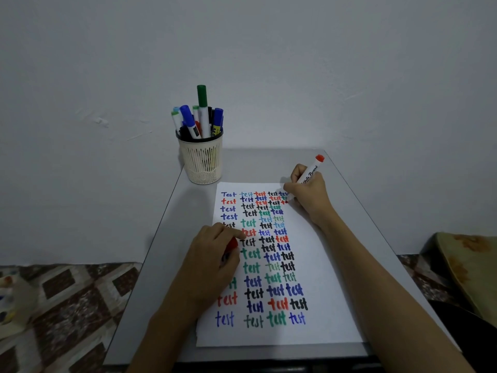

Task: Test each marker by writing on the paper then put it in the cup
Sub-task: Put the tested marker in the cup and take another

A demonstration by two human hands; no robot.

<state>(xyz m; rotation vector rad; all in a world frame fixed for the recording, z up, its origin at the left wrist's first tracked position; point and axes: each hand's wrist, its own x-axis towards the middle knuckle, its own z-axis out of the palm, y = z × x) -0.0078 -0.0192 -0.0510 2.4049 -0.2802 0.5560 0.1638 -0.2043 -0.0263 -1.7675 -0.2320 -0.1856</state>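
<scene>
Red whiteboard marker (pixel 309 175) in the right hand (pixel 309 200), right of frame centre. Fingers wrapped round the lower barrel; red end cap points to the upper right, tip down on the paper (pixel 322 278) at the right end of the second written row. Tip itself mostly hidden by the fingers.

Left hand (pixel 212 254) sits left of centre, knuckles up, resting on the left part of the paper. Fingers curled round a red cap (pixel 231 244), only partly visible under them. Hands well apart, each closed on its own item.

Paper lies lengthwise on the grey table (pixel 172 238), running from mid-frame toward the bottom edge. Covered in rows of the word "test" in blue, red, black and green; right margin bare.

Cup (pixel 202 162): cream, slotted wall, dark rim, upright at the far left corner of the table, just beyond the paper's top left corner. Holds a bundle of markers (pixel 188 122) with blue, green and black caps; one green-capped marker (pixel 202 103) stands tallest.

Plain pale wall (pixel 349 63) fills the upper frame. Brown patterned floor (pixel 67 297) at lower left. Tan fabric (pixel 468 265) at the right edge.
</scene>
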